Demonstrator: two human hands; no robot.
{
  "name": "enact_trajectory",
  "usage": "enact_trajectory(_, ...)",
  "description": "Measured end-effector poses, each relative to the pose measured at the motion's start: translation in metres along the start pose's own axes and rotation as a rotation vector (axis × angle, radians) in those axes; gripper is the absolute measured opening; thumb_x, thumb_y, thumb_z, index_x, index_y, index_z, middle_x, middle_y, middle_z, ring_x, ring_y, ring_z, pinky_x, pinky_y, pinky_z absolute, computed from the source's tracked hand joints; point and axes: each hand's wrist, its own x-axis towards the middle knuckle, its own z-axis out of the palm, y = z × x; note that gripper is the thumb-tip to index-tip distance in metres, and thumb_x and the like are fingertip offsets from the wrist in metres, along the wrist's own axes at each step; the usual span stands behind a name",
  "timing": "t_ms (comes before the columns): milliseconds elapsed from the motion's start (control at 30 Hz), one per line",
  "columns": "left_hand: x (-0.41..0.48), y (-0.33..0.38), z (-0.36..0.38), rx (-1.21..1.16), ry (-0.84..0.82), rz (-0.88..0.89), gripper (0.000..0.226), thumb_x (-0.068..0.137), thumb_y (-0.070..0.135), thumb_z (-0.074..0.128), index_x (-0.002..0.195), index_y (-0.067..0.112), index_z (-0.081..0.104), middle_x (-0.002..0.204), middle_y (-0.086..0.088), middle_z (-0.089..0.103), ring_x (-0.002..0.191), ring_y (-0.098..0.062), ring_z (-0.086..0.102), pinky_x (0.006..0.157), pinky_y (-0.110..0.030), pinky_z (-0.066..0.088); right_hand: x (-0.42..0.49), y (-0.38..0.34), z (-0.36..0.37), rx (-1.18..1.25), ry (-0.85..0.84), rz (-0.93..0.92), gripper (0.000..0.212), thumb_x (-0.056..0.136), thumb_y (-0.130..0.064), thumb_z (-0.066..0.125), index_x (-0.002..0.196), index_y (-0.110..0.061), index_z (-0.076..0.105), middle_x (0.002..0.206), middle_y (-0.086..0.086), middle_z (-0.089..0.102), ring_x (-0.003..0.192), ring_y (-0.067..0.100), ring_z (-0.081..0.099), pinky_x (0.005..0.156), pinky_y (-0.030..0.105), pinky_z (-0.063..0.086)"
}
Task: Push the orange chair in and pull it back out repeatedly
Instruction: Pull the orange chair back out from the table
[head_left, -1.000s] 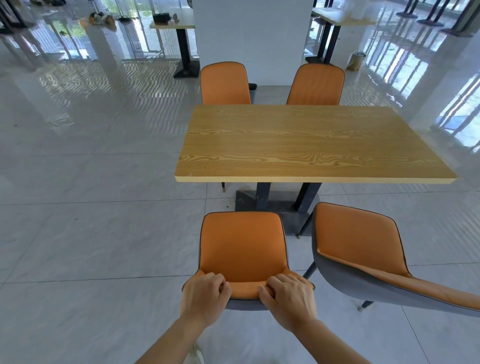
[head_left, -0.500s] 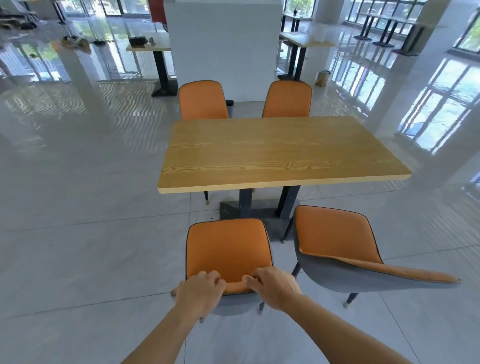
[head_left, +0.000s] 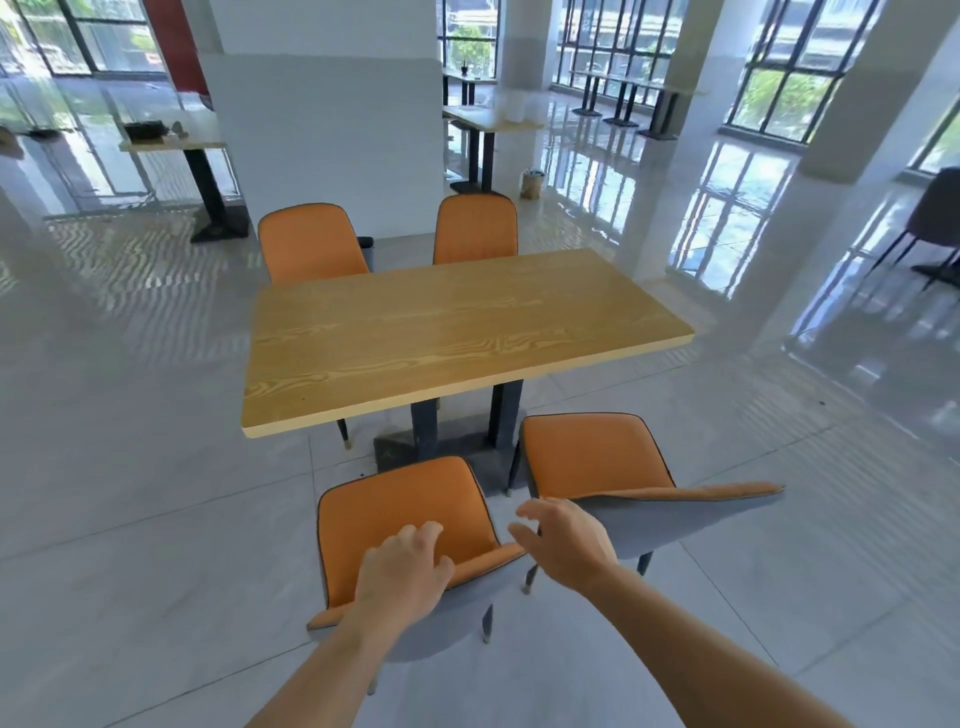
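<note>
Orange chair (head_left: 400, 525): stands on the grey tile floor (head_left: 130, 545), clear of the wooden table (head_left: 447, 332), seat fully out from under the near table edge. Chair is rotated, backrest top edge running diagonally from lower left up to the right; 0.5 s ago the backrest sat nearly square to the camera.

Left hand (head_left: 402, 569): fingers curled over the backrest top edge, gripping it. Same grip as in both earlier frames.

Right hand (head_left: 563, 540): off the chair, fingers spread and loosely bent, hovering just beside the right end of the backrest, in front of the neighbouring chair's grey shell. 0.5 s ago it was clamped on the backrest next to the left hand. Hands now apart.

Second orange chair (head_left: 592, 457): just to the right of the task chair, also out from the table, backrest turned to the right.

2 more orange chairs at the table's far side, left (head_left: 311, 241) and right (head_left: 475, 228), tucked against the far edge.

Table base (head_left: 441, 441): dark posts on a dark slab, visible beyond the task chair.

View is wider than 0.5 s ago: more of the white pillar (head_left: 332, 130) and windows shows.
</note>
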Motion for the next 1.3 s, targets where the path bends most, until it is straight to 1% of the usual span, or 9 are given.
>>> enact_trajectory(67,0.004,0.016,-0.001,0.006,0.027,0.039,0.045,0.098,0.048,0.044,0.139,0.029,0.045,0.119,0.006,0.063,0.095,-0.009,0.061,0.078,-0.025,0.052,0.0,0.021,-0.011,-0.002,0.023,-0.003,0.051,0.09,-0.062,0.035,0.117,-0.031,0.066,0.112,-0.01,0.068,0.099,0.014,0.065,0.083,0.037,0.057)
enact_trajectory(233,0.021,0.066,0.001,0.008,0.067,0.093,0.036,0.099,0.045,0.044,0.13,0.028,0.052,0.11,0.007,0.064,0.087,-0.008,0.061,0.072,-0.021,0.052,-0.003,0.066,-0.05,0.009,0.153,0.028,0.025,0.094,-0.042,0.054,0.094,-0.022,0.069,0.091,-0.006,0.069,0.08,0.017,0.062,0.069,0.039,0.057)
enact_trajectory(333,0.037,0.104,0.009,0.003,0.089,0.106,0.037,0.099,0.041,0.044,0.132,0.027,0.051,0.108,0.006,0.064,0.088,-0.009,0.06,0.075,-0.028,0.055,-0.003,0.102,-0.069,0.034,0.169,0.018,0.022,0.095,-0.042,0.058,0.1,-0.025,0.071,0.097,-0.006,0.071,0.085,0.017,0.063,0.07,0.038,0.057)
enact_trajectory(467,0.059,0.167,0.026,-0.041,0.102,0.105,0.041,0.099,0.035,0.042,0.138,0.025,0.048,0.12,0.001,0.063,0.096,-0.013,0.061,0.078,-0.025,0.051,0.003,0.161,-0.097,0.028,0.181,0.0,0.025,0.097,-0.044,0.057,0.113,-0.028,0.069,0.107,-0.008,0.068,0.098,0.015,0.061,0.072,0.029,0.046)
enact_trajectory(600,0.079,0.219,0.044,-0.05,0.097,0.086,0.043,0.099,0.036,0.04,0.14,0.025,0.047,0.125,-0.001,0.061,0.102,-0.016,0.061,0.082,-0.029,0.051,0.013,0.219,-0.119,0.025,0.172,-0.011,0.023,0.097,-0.042,0.056,0.102,-0.025,0.07,0.099,-0.004,0.069,0.088,0.017,0.061,0.07,0.034,0.052)
enact_trajectory(833,0.107,0.273,0.07,-0.091,0.087,0.089,0.04,0.098,0.04,0.04,0.134,0.026,0.051,0.114,0.002,0.063,0.095,-0.015,0.062,0.082,-0.033,0.054,0.04,0.288,-0.125,0.01,0.139,0.035,0.023,0.096,-0.041,0.055,0.105,-0.025,0.068,0.102,-0.005,0.065,0.099,0.017,0.054,0.078,0.038,0.052)
enact_trajectory(1067,0.158,0.299,0.1,-0.07,-0.026,0.124,0.046,0.097,0.044,0.034,0.135,0.023,0.05,0.121,-0.002,0.059,0.103,-0.022,0.057,0.088,-0.039,0.05,0.063,0.335,-0.111,-0.14,0.093,0.09,0.031,0.098,-0.052,0.044,0.1,-0.028,0.064,0.105,-0.008,0.065,0.102,0.016,0.054,0.079,0.034,0.048)
enact_trajectory(1200,0.177,0.313,0.125,-0.005,-0.138,0.156,0.056,0.093,0.056,0.021,0.127,0.025,0.054,0.116,-0.001,0.06,0.101,-0.021,0.055,0.095,-0.046,0.044,0.069,0.354,-0.109,-0.215,-0.034,0.096,0.041,0.099,-0.061,0.035,0.107,-0.031,0.061,0.115,-0.009,0.064,0.109,0.017,0.055,0.088,0.037,0.045)
enact_trajectory(1300,0.178,0.321,0.142,-0.038,-0.205,0.17,0.051,0.098,0.058,0.026,0.122,0.027,0.057,0.118,0.0,0.061,0.106,-0.019,0.055,0.094,-0.039,0.044,0.071,0.368,-0.106,-0.274,-0.138,0.025,0.035,0.101,-0.057,0.035,0.109,-0.033,0.06,0.121,-0.01,0.061,0.116,0.017,0.053,0.089,0.038,0.041)
